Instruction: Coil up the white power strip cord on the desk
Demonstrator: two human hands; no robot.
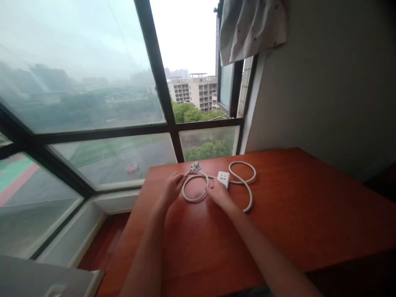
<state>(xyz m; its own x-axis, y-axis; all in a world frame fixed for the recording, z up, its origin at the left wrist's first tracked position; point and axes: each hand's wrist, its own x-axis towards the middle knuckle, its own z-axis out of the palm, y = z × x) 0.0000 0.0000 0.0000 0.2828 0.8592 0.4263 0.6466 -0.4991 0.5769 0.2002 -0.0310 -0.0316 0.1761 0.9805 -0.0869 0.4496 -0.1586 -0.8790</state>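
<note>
A white power cord (pixel 194 201) forms a loop on the tabletop between my two hands. My left hand (pixel 173 186) is closed on the cord at the loop's left side, just below the plug (pixel 195 166), whose metal prongs show. On the loop's right side, my right hand (pixel 219 194) pinches the cord between thumb and fingers. Directly behind that hand lies a white power strip (pixel 223 177), its socket face up and its lower part hidden by the hand. More cord curls to the right of the strip, and one stretch passes behind my right forearm.
The reddish-brown wooden table (pixel 297 206) reaches to dark-framed windows (pixel 108 134) at its far side. One window pane (pixel 227 84) stands open at the right, with a pale curtain (pixel 252 29) hanging above. A grey wall (pixel 315 82) borders the right.
</note>
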